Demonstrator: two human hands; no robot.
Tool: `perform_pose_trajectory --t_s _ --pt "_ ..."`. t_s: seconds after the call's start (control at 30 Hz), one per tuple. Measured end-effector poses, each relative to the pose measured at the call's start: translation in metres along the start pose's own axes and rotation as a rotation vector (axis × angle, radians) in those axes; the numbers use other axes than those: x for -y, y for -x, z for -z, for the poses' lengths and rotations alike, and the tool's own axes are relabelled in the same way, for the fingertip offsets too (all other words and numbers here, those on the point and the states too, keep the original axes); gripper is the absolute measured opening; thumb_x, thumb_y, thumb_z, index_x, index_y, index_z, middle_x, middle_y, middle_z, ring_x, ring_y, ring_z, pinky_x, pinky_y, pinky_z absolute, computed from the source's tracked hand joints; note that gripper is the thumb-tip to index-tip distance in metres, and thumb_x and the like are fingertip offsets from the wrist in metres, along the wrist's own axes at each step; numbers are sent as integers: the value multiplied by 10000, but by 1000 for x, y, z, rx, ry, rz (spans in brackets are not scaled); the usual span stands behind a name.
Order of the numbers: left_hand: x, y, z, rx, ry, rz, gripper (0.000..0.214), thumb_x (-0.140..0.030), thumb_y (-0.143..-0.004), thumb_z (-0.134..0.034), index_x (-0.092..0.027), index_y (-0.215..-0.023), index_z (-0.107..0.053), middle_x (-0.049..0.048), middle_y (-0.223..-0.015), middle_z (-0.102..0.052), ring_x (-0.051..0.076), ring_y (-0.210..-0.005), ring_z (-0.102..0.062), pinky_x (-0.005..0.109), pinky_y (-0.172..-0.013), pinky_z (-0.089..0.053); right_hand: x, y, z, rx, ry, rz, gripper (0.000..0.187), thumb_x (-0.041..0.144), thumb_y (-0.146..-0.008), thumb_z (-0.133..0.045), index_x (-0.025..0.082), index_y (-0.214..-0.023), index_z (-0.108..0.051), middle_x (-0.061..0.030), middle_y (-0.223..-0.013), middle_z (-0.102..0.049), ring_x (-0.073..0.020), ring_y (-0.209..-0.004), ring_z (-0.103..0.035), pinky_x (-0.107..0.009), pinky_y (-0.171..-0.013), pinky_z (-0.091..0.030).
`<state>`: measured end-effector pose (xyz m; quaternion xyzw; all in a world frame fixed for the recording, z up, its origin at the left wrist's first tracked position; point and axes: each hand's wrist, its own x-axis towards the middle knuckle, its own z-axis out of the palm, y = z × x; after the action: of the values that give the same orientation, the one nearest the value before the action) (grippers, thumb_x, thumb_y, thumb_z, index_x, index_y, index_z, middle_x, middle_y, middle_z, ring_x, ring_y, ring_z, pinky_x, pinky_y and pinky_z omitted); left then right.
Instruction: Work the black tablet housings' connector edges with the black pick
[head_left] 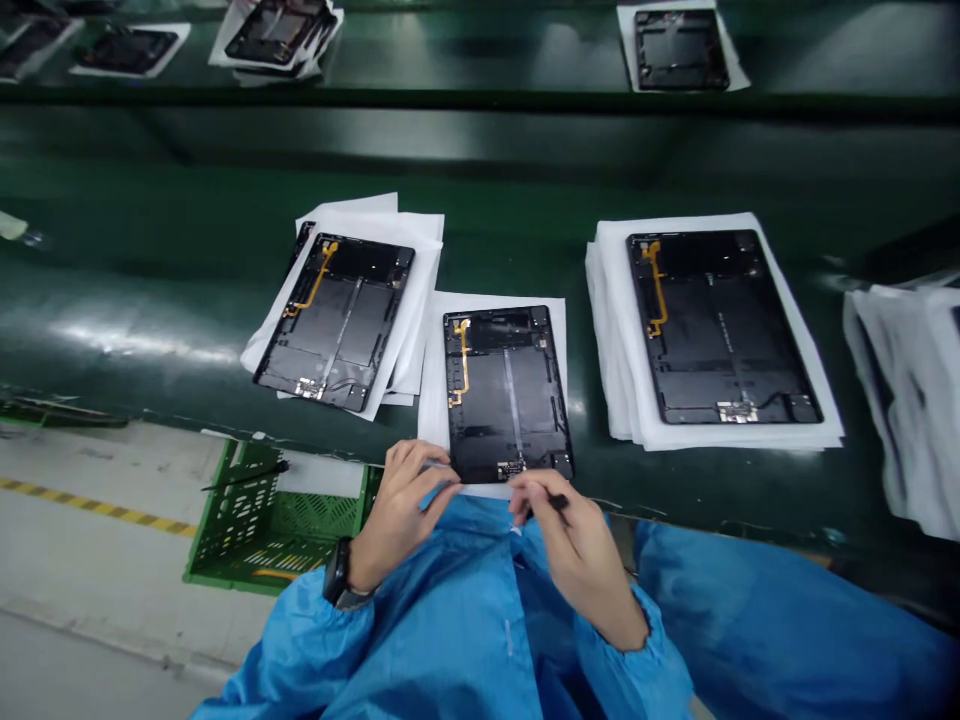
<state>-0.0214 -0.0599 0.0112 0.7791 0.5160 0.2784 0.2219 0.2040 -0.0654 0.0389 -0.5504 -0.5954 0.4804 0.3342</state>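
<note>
Head view: tablet shell (487,410) on white sheet (433,410) at desk (517,240) edge. Left hand (401,505) at near-left corner, grip cannot be told; right hand (568,532) fingers closed on dark tool (558,502). Tool slip could scratch circuit board (512,469).

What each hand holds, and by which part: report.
Right hand: a small dark object, gripped part unclear. Left hand: fingertips at tablet casing, grip unclear.
</note>
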Motion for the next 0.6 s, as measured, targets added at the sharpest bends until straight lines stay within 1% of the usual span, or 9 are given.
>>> perform_pose_trajectory --t_s 0.07,0.13,0.23,0.3,0.4,0.6 --pt "0 -1 -1 -20 17 12 39 -194 -984 -637 -219 -987 -668 53 -1037 -661 204 -1016 -576 398 -900 -441 3 -12 -6 104 70 4 241 303 -1062 -429 235 -1108 -656 -5 -808 -713 -159 -692 -682 -242 -641 -497" --pt "-1 -2 -2 -50 26 25 27 -193 -982 -644 -212 -987 -663 45 -1007 -665 195 -983 -574 383 -874 -431 7 -25 -13 195 192 -7 219 267 -1040 -456 243 -1146 -645 -15 -881 -746 -180 -748 -704 -257 -664 -476" --pt "1 -1 -5 -85 35 24 22 -193 -986 -642 -206 -993 -657 37 -979 -665 187 -956 -569 370 -863 -418 15 -42 -20 329 401 -66 212 215 -1000 -503 250 -1141 -658 -21 -884 -761 -206 -781 -710 -272 -666 -417" --pt "3 0 -7 -98 43 16 33 -188 -990 -634 -204 -1009 -656 39 -983 -666 186 -958 -566 367 -865 -413 19 -50 -21 398 501 -92 206 188 -980 -522 255 -1103 -674 -20 -865 -757 -213 -805 -707 -275 -664 -375" --pt "6 1 -10 -115 52 12 45 -177 -990 -631 -200 -1023 -652 40 -982 -667 186 -957 -560 362 -860 -408 21 -57 -23 454 539 -102 183 171 -966 -529 256 -1041 -672 -14 -861 -749 -208 -820 -693 -275 -659 -339" --pt "10 2 -14 -146 93 15 48 -174 -980 -649 -191 -1024 -640 42 -984 -675 185 -956 -563 359 -861 -407 20 -63 -26 474 518 -113 125 178 -967 -531 253 -964 -630 9 -818 -738 -186 -768 -663 -273 -655 -323"
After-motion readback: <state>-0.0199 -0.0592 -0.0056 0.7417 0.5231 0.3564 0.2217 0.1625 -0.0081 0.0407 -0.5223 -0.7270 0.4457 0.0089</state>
